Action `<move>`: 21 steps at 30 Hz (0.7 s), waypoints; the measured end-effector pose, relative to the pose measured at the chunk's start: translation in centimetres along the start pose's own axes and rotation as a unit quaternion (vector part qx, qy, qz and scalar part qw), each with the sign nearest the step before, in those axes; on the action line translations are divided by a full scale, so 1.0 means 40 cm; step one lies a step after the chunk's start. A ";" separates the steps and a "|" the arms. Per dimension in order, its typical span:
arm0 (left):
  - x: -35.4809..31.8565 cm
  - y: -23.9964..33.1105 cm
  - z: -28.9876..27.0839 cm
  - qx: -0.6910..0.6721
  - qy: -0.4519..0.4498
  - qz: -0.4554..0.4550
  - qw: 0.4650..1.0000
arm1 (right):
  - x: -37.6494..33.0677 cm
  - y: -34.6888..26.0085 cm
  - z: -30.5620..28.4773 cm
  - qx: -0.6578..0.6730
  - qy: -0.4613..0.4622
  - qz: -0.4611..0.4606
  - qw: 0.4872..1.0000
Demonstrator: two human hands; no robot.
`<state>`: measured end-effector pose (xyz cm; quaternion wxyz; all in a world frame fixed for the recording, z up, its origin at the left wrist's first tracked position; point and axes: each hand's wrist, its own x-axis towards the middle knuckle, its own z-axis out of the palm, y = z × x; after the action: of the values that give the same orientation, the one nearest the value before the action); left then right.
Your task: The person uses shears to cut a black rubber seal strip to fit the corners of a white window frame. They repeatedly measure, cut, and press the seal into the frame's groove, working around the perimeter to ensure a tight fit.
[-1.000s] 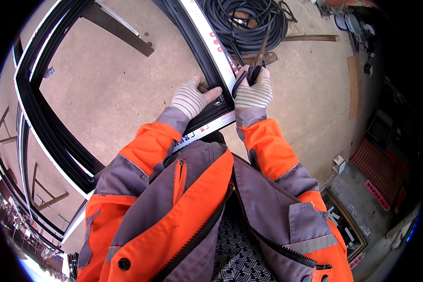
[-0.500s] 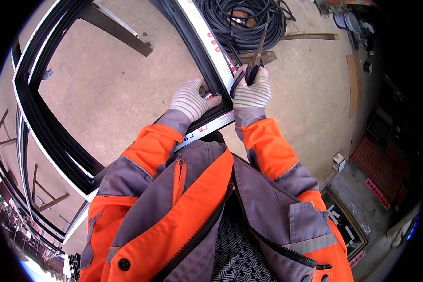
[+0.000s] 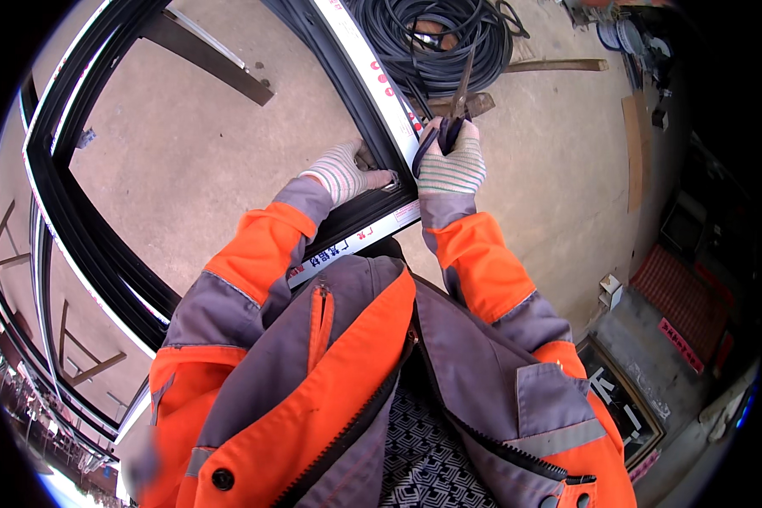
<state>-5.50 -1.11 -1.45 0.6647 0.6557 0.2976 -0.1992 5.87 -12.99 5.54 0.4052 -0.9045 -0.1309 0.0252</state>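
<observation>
A black-and-white window frame [image 3: 381,72] lies tilted before me, a black seal strip running along its inside edge. At its near right corner is my left hand [image 3: 347,172], in a striped glove. The fingers are curled against the inner edge, and the thumb presses into the corner beside a small shiny bit. Whatever lies between them is hidden. Just outside the same corner, my gloved right hand [image 3: 455,165] is closed round dark-handled scissors [image 3: 459,106], blades pointing away from me. The right hand is close against the frame's outer side.
A coil of black rubber strip [image 3: 474,51] lies on the floor beyond the frame, with wooden strips [image 3: 559,65] near it. More frames [image 3: 38,254] stand at the left. A cardboard strip [image 3: 633,152], a red mat [image 3: 677,288] and a dark tray [image 3: 618,398] are at the right.
My left hand and forearm have shifted slightly left, and the thumb has moved at the corner. More of the frame's near edge shows. The right hand still holds the scissors.
</observation>
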 end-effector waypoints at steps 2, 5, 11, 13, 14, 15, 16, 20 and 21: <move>-0.032 0.061 -0.028 0.022 -0.014 -0.062 0.998 | 0.000 0.007 0.000 -0.011 0.008 -0.009 1.000; -0.033 0.039 -0.017 0.020 0.019 -0.045 0.999 | 0.000 0.018 0.006 0.007 -0.001 -0.006 1.000; -0.053 0.066 0.010 0.066 0.060 0.024 0.996 | -0.001 0.019 0.007 0.004 0.000 -0.005 1.000; -0.062 0.083 0.005 0.091 0.057 0.020 0.994 | 0.000 0.022 0.007 0.006 0.001 -0.006 1.000; -0.067 0.094 0.002 0.104 0.056 0.018 0.993 | 0.001 0.026 0.008 0.012 0.001 -0.005 1.000; -0.074 0.103 -0.001 0.119 0.059 0.021 0.991 | 0.002 0.026 0.009 0.017 0.000 -0.004 1.000; -0.081 0.111 -0.003 0.135 0.062 0.024 0.989 | 0.001 0.022 0.007 0.015 -0.003 0.002 1.000; -0.086 0.108 -0.002 0.156 0.067 0.055 0.984 | 0.003 0.019 0.009 0.009 0.001 -0.001 1.000; -0.084 0.101 0.002 0.150 0.075 0.061 0.984 | 0.001 0.024 0.011 0.007 0.005 -0.008 1.000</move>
<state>-5.34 -1.37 3.81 0.5450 0.7782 0.2730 -0.1509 6.07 -13.28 4.53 0.4122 -0.9007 -0.1358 0.0188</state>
